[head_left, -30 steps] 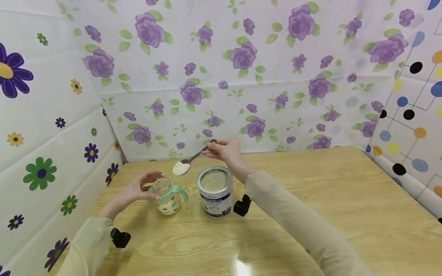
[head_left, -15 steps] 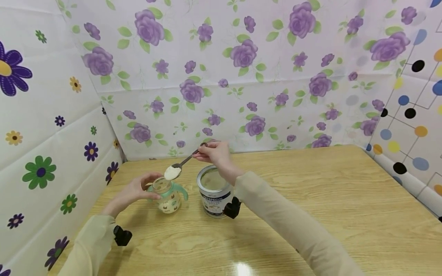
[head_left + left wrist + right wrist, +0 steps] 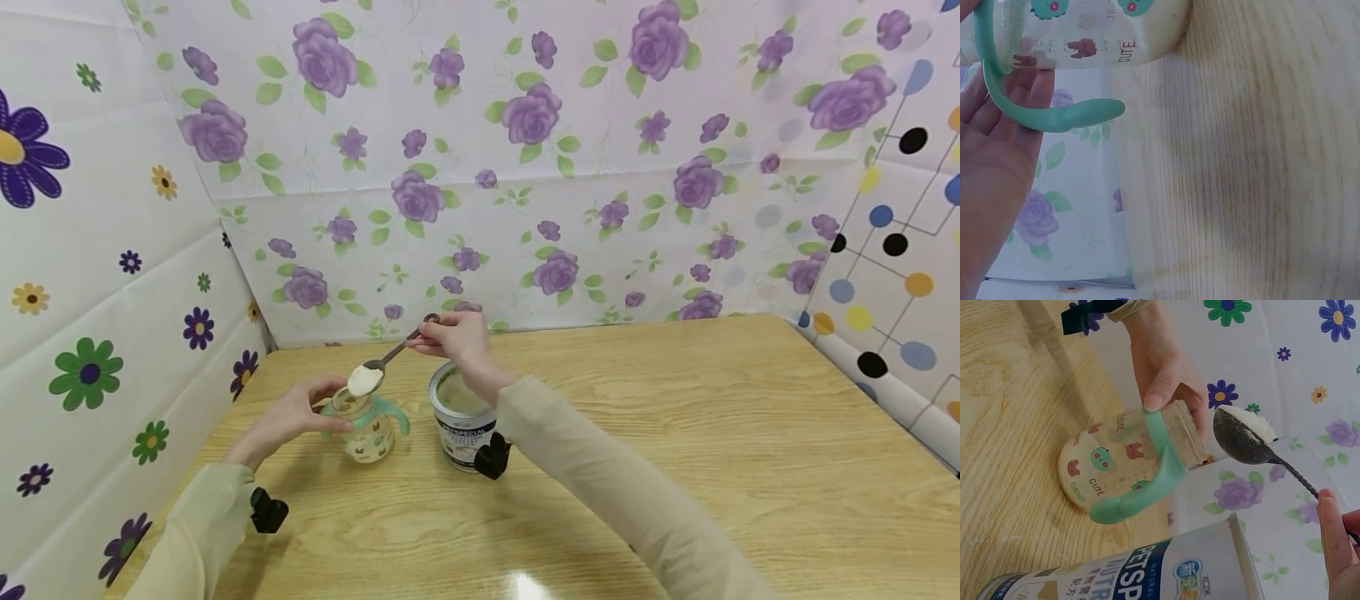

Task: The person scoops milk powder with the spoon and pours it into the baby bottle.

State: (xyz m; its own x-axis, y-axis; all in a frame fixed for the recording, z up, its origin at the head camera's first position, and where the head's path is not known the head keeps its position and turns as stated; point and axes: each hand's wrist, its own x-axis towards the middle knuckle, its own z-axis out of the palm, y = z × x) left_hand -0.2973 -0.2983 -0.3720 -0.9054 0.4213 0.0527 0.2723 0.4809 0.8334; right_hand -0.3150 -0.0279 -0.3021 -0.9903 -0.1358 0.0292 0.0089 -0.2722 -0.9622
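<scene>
A clear baby bottle (image 3: 369, 440) with mint-green handles and printed animal faces stands uncapped on the table. My left hand (image 3: 296, 417) grips it round the collar, thumb in front. Between the thumb and fingers of my right hand (image 3: 461, 340) is the handle of a dark metal spoon (image 3: 393, 352). Its bowl carries a heap of white powder (image 3: 1250, 423) and hangs just over the bottle's mouth, tilted slightly. An open tin (image 3: 463, 437) labelled PETSPECIAL, with pale powder in it, stands right of the bottle, partly behind my right wrist. How full the bottle is, I cannot tell.
The wooden table (image 3: 645, 433) extends far to the right. A flowered cloth (image 3: 480, 167) hangs along the back edge, and another patterned sheet (image 3: 135, 317) closes off the left side. Black wrist cameras (image 3: 492, 456) stick out below both wrists.
My right hand has moved left and slightly down, bringing the loaded spoon from above the gap between tin and bottle to over the bottle's mouth. The left hand and bottle have stayed put.
</scene>
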